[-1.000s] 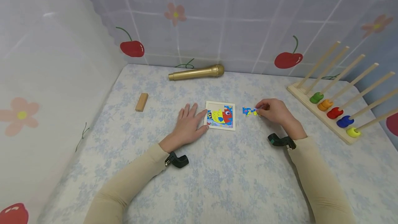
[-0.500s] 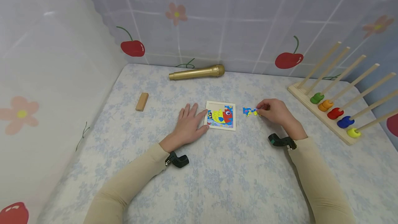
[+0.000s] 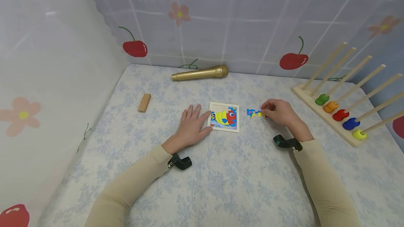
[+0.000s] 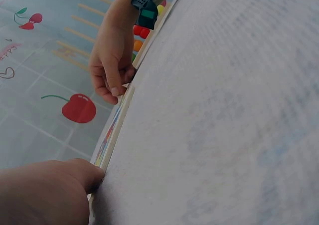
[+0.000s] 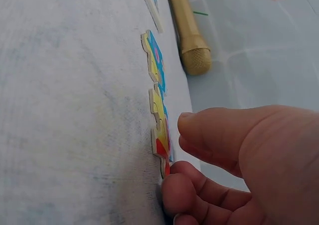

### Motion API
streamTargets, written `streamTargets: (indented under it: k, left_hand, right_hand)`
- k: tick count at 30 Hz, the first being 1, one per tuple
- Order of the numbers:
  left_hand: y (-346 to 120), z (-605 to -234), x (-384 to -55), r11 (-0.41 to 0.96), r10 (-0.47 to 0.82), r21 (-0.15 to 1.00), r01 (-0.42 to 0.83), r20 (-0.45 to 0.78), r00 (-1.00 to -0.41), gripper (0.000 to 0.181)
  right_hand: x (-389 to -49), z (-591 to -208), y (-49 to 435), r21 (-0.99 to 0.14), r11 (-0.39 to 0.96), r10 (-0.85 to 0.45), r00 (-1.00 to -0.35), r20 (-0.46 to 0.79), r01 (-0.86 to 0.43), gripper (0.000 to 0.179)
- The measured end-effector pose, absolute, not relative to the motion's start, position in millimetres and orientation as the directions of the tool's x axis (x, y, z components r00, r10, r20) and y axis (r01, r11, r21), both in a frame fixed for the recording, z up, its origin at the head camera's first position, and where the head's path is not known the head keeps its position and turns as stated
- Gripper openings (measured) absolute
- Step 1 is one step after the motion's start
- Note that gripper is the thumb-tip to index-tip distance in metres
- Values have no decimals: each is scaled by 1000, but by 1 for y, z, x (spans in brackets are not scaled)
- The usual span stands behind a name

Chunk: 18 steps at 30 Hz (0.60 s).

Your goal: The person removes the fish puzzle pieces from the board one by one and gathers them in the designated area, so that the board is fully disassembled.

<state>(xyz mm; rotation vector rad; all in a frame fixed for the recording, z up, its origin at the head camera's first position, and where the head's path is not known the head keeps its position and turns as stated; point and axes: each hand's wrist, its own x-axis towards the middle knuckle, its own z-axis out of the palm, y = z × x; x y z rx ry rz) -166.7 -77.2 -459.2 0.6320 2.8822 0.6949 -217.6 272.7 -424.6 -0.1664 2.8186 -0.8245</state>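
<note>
My left hand (image 3: 190, 127) lies spread on the tablecloth, its thumb and index fingertips against the left edge of a square puzzle frame (image 3: 224, 131). In the frame is a partly filled picture of a red and yellow fish; bare board shows along its top and left. To the right, several small blue and yellow puzzle pieces (image 3: 251, 112) lie flat in a row. My right hand (image 3: 279, 112) is at the row's right end. In the right wrist view, the fingers touch the end of a red and yellow puzzle piece (image 5: 160, 140), and the thumb stands apart from them.
A gold toy microphone (image 3: 200, 73) lies at the back of the table. On the left is a small wooden block (image 3: 144, 103). A wooden peg stand (image 3: 326, 115) with coloured beads and tall rods stands on the right. Patterned curtains hang behind and at the sides.
My right hand has shifted slightly to the right and back, uncovering a bit of red at the end of the piece row. The left hand and the puzzle frame have not moved.
</note>
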Motion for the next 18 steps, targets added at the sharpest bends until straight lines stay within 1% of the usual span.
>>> streamTargets:
  k: [5, 10, 13, 18]
  left_hand:
    - [-76, -460, -167, 805, 420, 465, 367, -11, -907, 62]
    - [-76, -459, -167, 803, 426, 468, 369, -17, -905, 62]
    - [-76, -458, -167, 806, 427, 461, 371, -20, -904, 62]
    - [-77, -457, -167, 809, 426, 457, 370, -23, -904, 62]
  right_hand:
    - [-218, -421, 274, -555, 831, -159, -970, -182, -33, 24]
    - [-217, -415, 273, -560, 825, -170, -978, -119, -75, 28]
    - [-218, -409, 267, -568, 816, -187, -978, -92, -102, 29]
    - [-224, -396, 246, -581, 805, -221, -969, -112, -116, 31]
